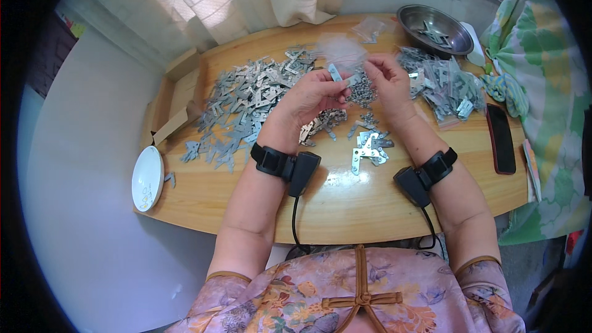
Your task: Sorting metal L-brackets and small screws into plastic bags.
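Silver L-shaped metal bracket (335,73) stands up from the left hand (314,94), above the bench (333,200); its fingers pinch it low, probably to leave an arm exposed. The right hand (390,80) curls its fingertips together just beside; whether they grip anything, I cannot tell. A grey heap of flat metal brackets (246,102), small shiny metal fasteners (364,94) and clear plastic bags of brackets (453,86) crowd both hands, limiting sideways room.

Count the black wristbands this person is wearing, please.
2: one black wristband on the left forearm, another wristband on the right forearm. Both show clearly.
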Available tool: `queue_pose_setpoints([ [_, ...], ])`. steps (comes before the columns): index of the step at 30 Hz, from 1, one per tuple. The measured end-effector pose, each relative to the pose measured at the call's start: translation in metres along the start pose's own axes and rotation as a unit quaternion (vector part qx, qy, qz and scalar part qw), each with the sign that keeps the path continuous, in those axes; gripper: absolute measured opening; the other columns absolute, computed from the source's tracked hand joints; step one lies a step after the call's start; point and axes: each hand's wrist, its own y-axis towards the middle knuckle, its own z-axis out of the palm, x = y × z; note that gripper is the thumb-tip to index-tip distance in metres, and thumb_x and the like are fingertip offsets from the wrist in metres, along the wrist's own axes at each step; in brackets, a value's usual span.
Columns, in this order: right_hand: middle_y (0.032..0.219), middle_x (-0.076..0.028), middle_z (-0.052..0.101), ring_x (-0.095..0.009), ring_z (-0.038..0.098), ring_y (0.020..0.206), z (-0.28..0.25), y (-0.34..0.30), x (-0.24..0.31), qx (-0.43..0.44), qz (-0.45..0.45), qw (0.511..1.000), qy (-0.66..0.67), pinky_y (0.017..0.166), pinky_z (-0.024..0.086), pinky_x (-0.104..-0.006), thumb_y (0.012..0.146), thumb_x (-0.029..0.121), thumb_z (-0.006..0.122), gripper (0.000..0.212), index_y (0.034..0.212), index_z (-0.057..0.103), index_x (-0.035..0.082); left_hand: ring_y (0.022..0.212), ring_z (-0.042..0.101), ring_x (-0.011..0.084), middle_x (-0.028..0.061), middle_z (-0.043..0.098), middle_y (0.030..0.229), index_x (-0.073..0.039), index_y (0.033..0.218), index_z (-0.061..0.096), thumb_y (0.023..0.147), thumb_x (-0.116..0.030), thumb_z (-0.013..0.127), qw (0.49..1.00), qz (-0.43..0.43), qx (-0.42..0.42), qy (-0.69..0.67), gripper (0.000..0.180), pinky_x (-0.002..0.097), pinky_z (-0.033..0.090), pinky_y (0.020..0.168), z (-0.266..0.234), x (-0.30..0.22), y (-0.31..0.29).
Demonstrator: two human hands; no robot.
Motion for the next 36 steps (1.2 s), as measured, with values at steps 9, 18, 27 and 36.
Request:
queue_pose_setpoints([
  [9, 0.068, 0.002, 0.055, -0.004, 0.046, 0.055, -0.024, 0.009, -0.019, -0.110, 0.142, 0.979, 0.099, 0.047, 0.038, -0.0176, 0.084, 0.015, 0.062, 0.014, 0.091, 0.062, 0.004, 0.065, 0.061, 0.0104, 0.0057, 0.064, 0.078, 0.003, 0.098, 0.060, 0.081, -0.008, 0.063, 0.949, -0.092, 0.120, 0.275, 0.021, 0.0221, 0.050, 0.061, 0.012, -0.008, -0.013],
  [18, 0.065, -0.001, 0.056, -0.011, 0.051, 0.056, -0.026, 0.011, -0.041, -0.042, -0.005, 0.995, -0.094, 0.053, 0.041, -0.0250, 0.078, 0.013, 0.064, 0.013, 0.086, 0.063, 0.002, 0.060, 0.062, 0.0106, 0.0065, 0.065, 0.070, 0.002, 0.090, 0.058, 0.077, -0.006, 0.067, 0.880, -0.164, 0.211, 0.393, 0.018, 0.0206, 0.048, 0.054, 0.021, 0.009, -0.017],
  [27, 0.099, -0.004, 0.059, -0.025, 0.052, 0.097, -0.019, -0.001, -0.002, 0.172, -0.187, 0.890, -0.379, 0.084, 0.043, -0.0363, 0.071, 0.016, 0.064, 0.015, 0.085, 0.066, 0.011, 0.056, 0.061, 0.0123, 0.0075, 0.064, 0.065, 0.003, 0.095, 0.053, 0.072, -0.009, 0.073, 0.856, -0.161, 0.183, 0.456, 0.032, 0.0225, 0.045, 0.050, 0.023, 0.007, -0.018],
  [36, 0.121, -0.006, 0.052, -0.025, 0.046, 0.109, -0.012, -0.004, -0.005, 0.242, -0.185, 0.834, -0.461, 0.091, 0.040, -0.0364, 0.075, 0.024, 0.060, 0.030, 0.100, 0.064, 0.007, 0.055, 0.060, 0.0131, 0.0073, 0.063, 0.064, 0.002, 0.094, 0.057, 0.077, -0.021, 0.068, 0.869, -0.111, 0.052, 0.479, 0.030, 0.0254, 0.048, 0.050, 0.022, 0.002, -0.015],
])
